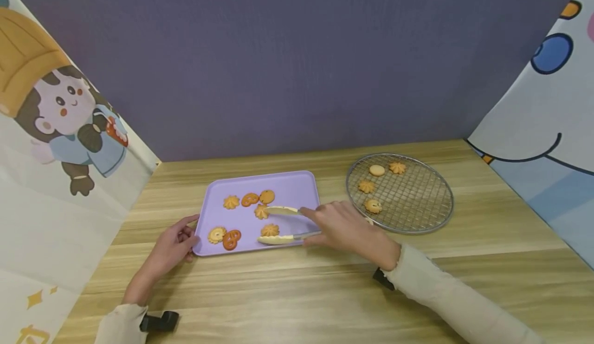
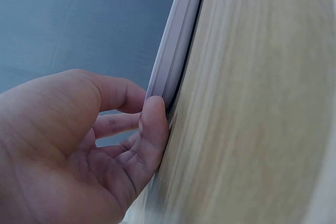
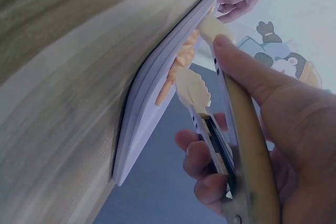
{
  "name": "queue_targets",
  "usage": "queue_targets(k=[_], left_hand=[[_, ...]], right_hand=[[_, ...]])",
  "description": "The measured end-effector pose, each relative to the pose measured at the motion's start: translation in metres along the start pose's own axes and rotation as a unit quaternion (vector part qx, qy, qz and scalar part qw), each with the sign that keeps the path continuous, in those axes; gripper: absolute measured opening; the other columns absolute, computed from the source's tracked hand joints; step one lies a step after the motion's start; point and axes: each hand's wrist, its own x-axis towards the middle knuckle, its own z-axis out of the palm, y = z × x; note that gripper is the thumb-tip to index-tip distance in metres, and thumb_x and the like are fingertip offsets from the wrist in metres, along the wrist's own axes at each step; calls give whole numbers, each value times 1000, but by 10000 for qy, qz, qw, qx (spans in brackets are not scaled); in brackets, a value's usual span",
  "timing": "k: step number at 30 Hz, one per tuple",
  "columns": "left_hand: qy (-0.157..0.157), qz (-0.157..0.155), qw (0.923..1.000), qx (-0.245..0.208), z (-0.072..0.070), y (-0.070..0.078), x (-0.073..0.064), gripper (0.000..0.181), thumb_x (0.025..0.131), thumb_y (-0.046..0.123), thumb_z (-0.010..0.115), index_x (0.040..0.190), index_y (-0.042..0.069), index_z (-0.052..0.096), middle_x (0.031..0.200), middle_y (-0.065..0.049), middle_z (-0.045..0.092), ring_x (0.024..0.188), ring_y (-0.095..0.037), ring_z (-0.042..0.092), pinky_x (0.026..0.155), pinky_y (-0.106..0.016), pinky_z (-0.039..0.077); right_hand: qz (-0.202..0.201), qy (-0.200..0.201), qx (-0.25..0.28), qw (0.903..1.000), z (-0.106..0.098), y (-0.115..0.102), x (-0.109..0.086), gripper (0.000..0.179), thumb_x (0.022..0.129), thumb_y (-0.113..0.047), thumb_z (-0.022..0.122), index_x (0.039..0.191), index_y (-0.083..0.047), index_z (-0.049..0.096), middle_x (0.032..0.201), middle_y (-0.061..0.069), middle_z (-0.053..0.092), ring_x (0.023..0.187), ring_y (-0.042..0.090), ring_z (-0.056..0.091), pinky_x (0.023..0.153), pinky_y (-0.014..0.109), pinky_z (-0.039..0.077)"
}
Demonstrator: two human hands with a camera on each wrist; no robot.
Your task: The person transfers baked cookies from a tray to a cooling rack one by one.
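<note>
A lilac tray (image 1: 290, 186) lies on the table with several cookies on it. My left hand (image 1: 172, 246) pinches its left rim between thumb and fingers, as the left wrist view shows up close. My right hand (image 1: 345, 230) holds a pair of tongs (image 3: 247, 145) with cream scalloped tips, spread apart over the tray. One tip is beside a flower-shaped cookie (image 1: 261, 211), the other at the front of a second flower-shaped cookie (image 1: 270, 229). Elsewhere on the tray are two pretzel-shaped cookies (image 1: 231, 240), a ring-shaped cookie (image 1: 216, 234), a round cookie (image 1: 266, 196) and another flower-shaped cookie (image 1: 231, 202).
To the right of the tray sits a round wire rack (image 1: 413, 194) bearing several cookies along its left side. A dark partition (image 1: 297, 65) rises behind the wooden table (image 1: 260, 297). Printed cartoon panels (image 1: 37, 179) flank both sides.
</note>
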Motion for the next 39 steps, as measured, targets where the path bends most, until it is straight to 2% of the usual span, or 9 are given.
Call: queue_targets(k=[6, 14, 22, 28, 39], left_hand=[[-23, 53, 10000, -41, 0, -2, 1, 50, 85, 2, 53, 133, 1, 38, 87, -18, 50, 58, -15, 54, 45, -31, 53], [3, 38, 10000, -12, -1, -1, 1, 51, 84, 2, 53, 133, 1, 38, 87, -17, 50, 59, -14, 53, 45, -30, 53], [-20, 27, 9999, -99, -2, 1, 0, 52, 85, 3, 54, 134, -1, 35, 88, -18, 51, 57, -15, 53, 44, -31, 52], [-12, 11, 10000, -85, -1, 1, 0, 51, 84, 1, 54, 133, 0, 37, 87, -18, 51, 57, -15, 53, 44, -30, 52], [20, -27, 10000, -78, 0, -1, 0, 50, 85, 2, 53, 132, 2, 38, 89, -18, 50, 60, -15, 53, 45, -31, 52]], right_hand=[[56, 36, -120, 9999, 3, -2, -4, 63, 70, -59, 63, 114, -14, 58, 54, -7, 48, 37, 3, 34, 27, 18, 25], [98, 24, 27, 9999, 8, -4, -9, 50, 72, -55, 64, 96, -12, 64, 57, -4, 52, 38, 3, 35, 29, 15, 27], [-38, -23, -5, 10000, 8, -6, -11, 49, 74, -54, 62, 101, -13, 62, 60, -1, 56, 38, 3, 35, 29, 15, 27], [-123, 197, -87, 9997, 7, -4, -16, 51, 76, -54, 59, 107, -14, 60, 62, -2, 55, 40, 3, 35, 30, 15, 25], [132, 553, -113, 9983, -6, 5, -34, 56, 78, -57, 56, 116, -15, 59, 68, -2, 59, 42, 1, 34, 32, 14, 25]])
